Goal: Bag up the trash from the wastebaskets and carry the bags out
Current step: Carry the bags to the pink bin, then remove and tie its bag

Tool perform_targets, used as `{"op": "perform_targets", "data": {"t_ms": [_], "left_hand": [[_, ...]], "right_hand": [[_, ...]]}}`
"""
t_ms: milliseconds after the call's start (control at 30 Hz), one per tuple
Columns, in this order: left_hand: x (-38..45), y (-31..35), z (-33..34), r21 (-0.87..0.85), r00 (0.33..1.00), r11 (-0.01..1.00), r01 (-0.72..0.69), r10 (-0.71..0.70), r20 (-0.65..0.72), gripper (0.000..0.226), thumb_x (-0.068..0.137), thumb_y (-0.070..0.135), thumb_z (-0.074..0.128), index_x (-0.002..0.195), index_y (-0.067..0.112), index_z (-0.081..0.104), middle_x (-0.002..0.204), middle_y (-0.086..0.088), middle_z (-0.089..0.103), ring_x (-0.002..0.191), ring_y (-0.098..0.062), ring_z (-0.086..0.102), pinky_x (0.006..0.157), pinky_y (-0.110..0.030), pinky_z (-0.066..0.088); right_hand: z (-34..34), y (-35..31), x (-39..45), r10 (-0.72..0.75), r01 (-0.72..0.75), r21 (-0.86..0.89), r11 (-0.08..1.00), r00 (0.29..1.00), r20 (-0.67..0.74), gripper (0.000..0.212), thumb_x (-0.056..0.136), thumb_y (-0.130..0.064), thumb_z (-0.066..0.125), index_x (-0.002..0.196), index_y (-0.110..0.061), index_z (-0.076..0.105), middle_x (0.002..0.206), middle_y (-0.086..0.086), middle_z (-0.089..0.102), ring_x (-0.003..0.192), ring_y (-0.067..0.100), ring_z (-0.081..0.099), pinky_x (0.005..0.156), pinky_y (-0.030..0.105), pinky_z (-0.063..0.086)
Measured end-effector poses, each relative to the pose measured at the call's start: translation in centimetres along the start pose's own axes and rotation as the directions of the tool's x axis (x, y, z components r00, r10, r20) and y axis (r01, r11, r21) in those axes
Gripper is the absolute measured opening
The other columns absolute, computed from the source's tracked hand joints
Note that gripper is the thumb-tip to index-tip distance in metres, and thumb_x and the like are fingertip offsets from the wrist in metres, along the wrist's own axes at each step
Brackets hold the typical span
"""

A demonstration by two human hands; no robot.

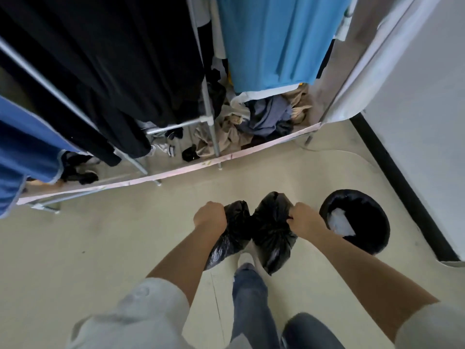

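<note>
The floor (100,235) is pale beige and smooth, and a black baseboard (402,187) runs along its right edge, under the white wall. On it, near this wall, stands a round wastebasket (377,238) with a black liner, and something white lies inside. Farther back, the thin metal legs of a clothes rack (211,137) stand on the floor, and between them lie a heap of crumpled clothes (264,117), some dark socks (188,152) and dark shoes (80,172) more to the left.
</note>
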State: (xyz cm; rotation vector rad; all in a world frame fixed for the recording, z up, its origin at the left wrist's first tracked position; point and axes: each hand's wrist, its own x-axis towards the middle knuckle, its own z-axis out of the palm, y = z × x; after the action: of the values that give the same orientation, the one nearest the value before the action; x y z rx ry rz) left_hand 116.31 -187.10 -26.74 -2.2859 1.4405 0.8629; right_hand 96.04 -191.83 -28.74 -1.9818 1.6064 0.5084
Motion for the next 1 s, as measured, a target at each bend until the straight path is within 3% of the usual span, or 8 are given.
{"op": "perform_targets", "data": {"t_ms": [67,133,267,400,567,733,867,1000], "left_hand": [[4.7,0.7,-0.4,-0.034,0.999,0.999,0.010,-0.009,0.032,0.029,0.094,0.014,0.043,0.117,0.004,0.057,0.122,-0.011,0.056,0.111,-0.027,0.057,0.086,-0.031,0.047],[9.2,1.1,-0.2,-0.074,0.998,0.996,0.050,-0.046,0.053,0.030,0.094,0.015,0.042,0.118,0.005,0.056,0.123,-0.011,0.056,0.112,-0.027,0.056,0.088,-0.032,0.048],[17.6,1.7,2.6,-0.083,0.990,0.991,0.102,-0.093,0.108,0.030,0.094,0.014,0.041,0.119,0.005,0.056,0.125,-0.012,0.057,0.113,-0.027,0.057,0.089,-0.033,0.048],[24.3,2.4,7.3,-0.067,0.986,0.994,0.081,-0.070,0.151,0.032,0.095,0.018,0.041,0.121,0.004,0.055,0.126,-0.014,0.054,0.115,-0.029,0.054,0.090,-0.035,0.047],[29.9,3.2,12.3,0.014,0.990,0.999,0.045,-0.046,0.133,0.030,0.093,0.019,0.045,0.116,0.005,0.058,0.122,-0.016,0.055,0.114,-0.032,0.052,0.086,-0.037,0.047],[30.3,4.4,13.9,0.100,0.995,0.995,0.016,-0.026,0.099,0.028,0.087,0.008,0.046,0.112,0.004,0.058,0.119,-0.015,0.054,0.112,-0.032,0.051,0.087,-0.037,0.044],[28.7,6.1,12.5,0.180,0.994,0.978,-0.106,0.109,-0.005,0.033,0.090,0.017,0.047,0.123,0.009,0.046,0.128,-0.014,0.048,0.120,-0.032,0.042,0.096,-0.042,0.037],[25.7,9.3,10.1,0.166,0.955,0.957,-0.236,0.261,-0.143,0.043,0.095,0.032,0.038,0.136,0.019,0.035,0.151,-0.008,0.027,0.139,-0.030,0.020,0.112,-0.048,0.018]], "right_hand": [[0.3,0.3,4.2,0.062,-0.062,0.006,0.998,0.996,0.060,0.024,0.092,-0.017,0.039,0.095,-0.002,0.057,0.105,0.012,0.053,0.094,0.029,0.056,0.077,0.032,0.046],[0.9,0.6,8.1,0.113,-0.115,0.011,0.993,0.988,0.102,0.028,0.092,-0.018,0.039,0.107,0.000,0.055,0.118,0.016,0.053,0.105,0.031,0.055,0.082,0.032,0.045],[3.2,1.6,16.6,0.161,-0.168,0.055,0.984,0.980,0.119,0.026,0.091,-0.015,0.041,0.103,0.001,0.057,0.114,0.020,0.056,0.103,0.032,0.055,0.074,0.029,0.040],[6.9,2.3,23.6,0.207,-0.222,0.127,0.967,0.971,0.117,0.025,0.089,-0.011,0.044,0.105,0.003,0.055,0.113,0.025,0.056,0.104,0.036,0.055,0.082,0.037,0.046],[11.1,3.6,28.2,0.150,-0.158,0.049,0.986,0.979,0.135,0.027,0.089,-0.012,0.042,0.109,0.001,0.054,0.118,0.020,0.051,0.108,0.036,0.051,0.086,0.038,0.044],[11.6,3.6,28.5,-0.040,0.054,-0.188,0.981,0.996,0.080,0.032,0.088,-0.018,0.046,0.117,-0.006,0.048,0.121,0.013,0.051,0.114,0.031,0.045,0.094,0.039,0.036],[9.1,3.9,27.4,-0.074,0.080,-0.187,0.979,0.997,0.037,0.043,0.087,-0.020,0.049,0.126,-0.008,0.039,0.130,0.012,0.046,0.124,0.030,0.038,0.102,0.041,0.031],[4.6,5.4,25.7,-0.141,0.126,-0.149,0.981,0.986,-0.093,0.047,0.090,-0.023,0.044,0.133,-0.008,0.034,0.140,0.012,0.039,0.133,0.029,0.029,0.109,0.043,0.025]]}}
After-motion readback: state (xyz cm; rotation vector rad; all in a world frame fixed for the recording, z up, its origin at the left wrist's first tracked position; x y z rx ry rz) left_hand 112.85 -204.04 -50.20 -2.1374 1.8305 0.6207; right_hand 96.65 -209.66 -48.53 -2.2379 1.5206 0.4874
